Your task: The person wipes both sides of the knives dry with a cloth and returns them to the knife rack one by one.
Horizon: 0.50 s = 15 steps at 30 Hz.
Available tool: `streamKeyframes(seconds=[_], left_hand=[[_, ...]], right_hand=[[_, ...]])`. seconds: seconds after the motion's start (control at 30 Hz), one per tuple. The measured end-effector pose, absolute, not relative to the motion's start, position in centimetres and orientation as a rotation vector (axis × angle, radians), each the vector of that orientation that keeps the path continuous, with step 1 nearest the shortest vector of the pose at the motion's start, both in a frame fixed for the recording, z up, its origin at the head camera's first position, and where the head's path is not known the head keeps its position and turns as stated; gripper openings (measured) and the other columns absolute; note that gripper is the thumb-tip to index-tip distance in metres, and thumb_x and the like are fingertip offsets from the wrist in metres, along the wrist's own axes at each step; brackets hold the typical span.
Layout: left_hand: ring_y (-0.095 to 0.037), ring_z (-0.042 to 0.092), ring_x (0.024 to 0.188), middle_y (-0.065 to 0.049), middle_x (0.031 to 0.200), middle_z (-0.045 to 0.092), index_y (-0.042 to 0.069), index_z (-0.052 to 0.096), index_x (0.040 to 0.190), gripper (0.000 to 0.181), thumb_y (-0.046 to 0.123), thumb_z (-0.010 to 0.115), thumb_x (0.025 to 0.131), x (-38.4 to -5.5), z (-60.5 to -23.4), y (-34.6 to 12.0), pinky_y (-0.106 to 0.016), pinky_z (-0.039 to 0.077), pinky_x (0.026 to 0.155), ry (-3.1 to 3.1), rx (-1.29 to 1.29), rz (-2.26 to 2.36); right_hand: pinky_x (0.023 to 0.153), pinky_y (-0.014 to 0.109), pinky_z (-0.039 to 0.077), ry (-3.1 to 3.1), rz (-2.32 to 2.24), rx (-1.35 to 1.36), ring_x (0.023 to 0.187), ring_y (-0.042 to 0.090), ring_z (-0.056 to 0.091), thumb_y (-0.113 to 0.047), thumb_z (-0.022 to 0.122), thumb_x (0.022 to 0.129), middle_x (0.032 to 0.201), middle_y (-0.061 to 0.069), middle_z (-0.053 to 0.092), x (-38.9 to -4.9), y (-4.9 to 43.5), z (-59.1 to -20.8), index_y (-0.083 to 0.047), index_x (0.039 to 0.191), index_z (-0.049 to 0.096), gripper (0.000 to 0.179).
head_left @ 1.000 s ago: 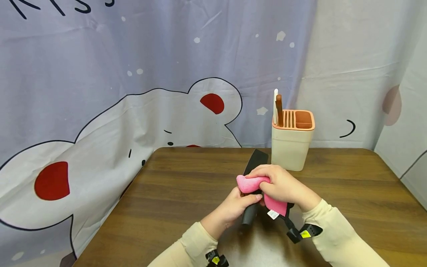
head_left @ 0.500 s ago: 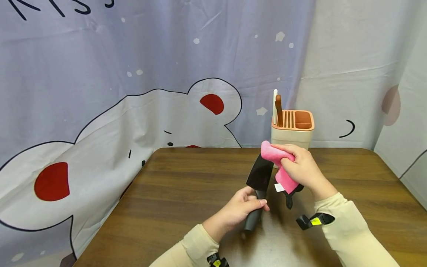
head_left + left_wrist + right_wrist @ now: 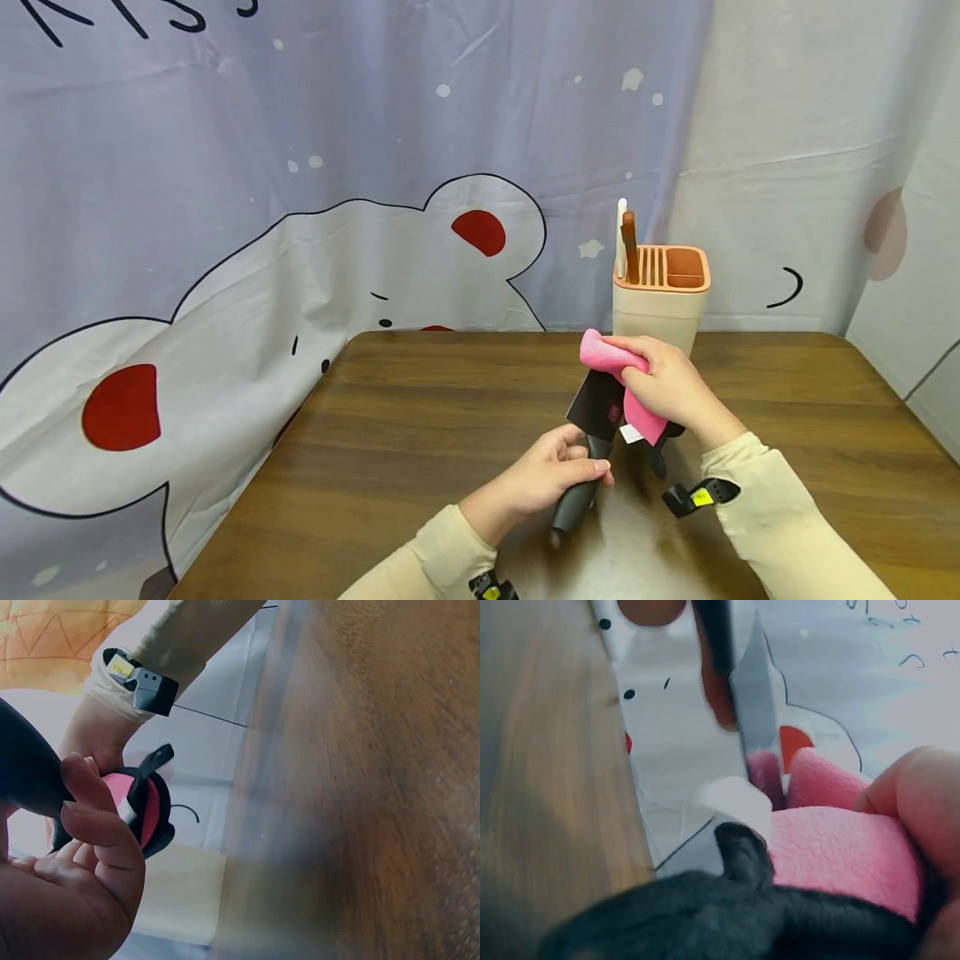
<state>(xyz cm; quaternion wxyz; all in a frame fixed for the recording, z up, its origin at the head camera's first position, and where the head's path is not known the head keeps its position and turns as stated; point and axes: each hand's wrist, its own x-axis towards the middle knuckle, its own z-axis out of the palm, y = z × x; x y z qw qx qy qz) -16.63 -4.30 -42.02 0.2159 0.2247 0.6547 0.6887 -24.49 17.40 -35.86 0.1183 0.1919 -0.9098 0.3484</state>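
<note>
In the head view my left hand [image 3: 551, 471] grips a cleaver [image 3: 597, 404] by its dark grey handle, blade pointing up and away. The same handle [image 3: 30, 761] shows between thumb and fingers in the left wrist view. My right hand [image 3: 667, 379] holds a folded pink cloth [image 3: 611, 357] with black trim and a white tag at the upper end of the blade. From the right wrist, the cloth [image 3: 840, 851] lies against the blade [image 3: 756, 705], which mirrors some pink. The far end of the blade is hidden by the cloth.
Behind my right hand stands a cream knife block [image 3: 660, 312] with an orange slotted top. A white-handled and a brown-handled knife [image 3: 629, 248] stick up from its left slots. The wooden table [image 3: 420, 417] ends at a printed curtain [image 3: 337, 125].
My right hand with the cloth has moved up and right from the handle end to the blade's upper end. The cleaver has shifted slightly right and turned, its blade face now showing.
</note>
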Motion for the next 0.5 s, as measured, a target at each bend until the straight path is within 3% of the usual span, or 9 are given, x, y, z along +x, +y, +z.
streamKeyframes(seconds=[0.2, 0.5], left_hand=[[-0.007, 0.06, 0.059, -0.001, 0.081, 0.068, -0.004, 0.046, 0.133, 0.036, 0.004, 0.057, 0.1, -17.0, -42.3, -4.3, -0.023, 0.053, 0.059, 1.741, 0.564, 1.973], [-0.011, 0.059, 0.052, 0.004, 0.083, 0.065, -0.005, 0.045, 0.128, 0.032, 0.008, 0.055, 0.101, -17.4, -42.4, -4.6, -0.025, 0.054, 0.057, 1.727, 0.53, 2.016]], right_hand=[[0.075, 0.031, 0.049, -2.686, 1.074, 0.713, 0.093, 0.024, 0.06, -0.004, 0.057, 0.086, 0.122, 0.011, 0.073, -23.3, 16.2, -35.6, -0.019, 0.132, 0.07, 0.05], [0.07, 0.024, 0.05, -2.64, 1.09, 0.996, 0.084, 0.012, 0.059, -0.002, 0.056, 0.084, 0.109, -0.002, 0.076, -21.4, 14.3, -35.3, -0.021, 0.124, 0.075, 0.049]])
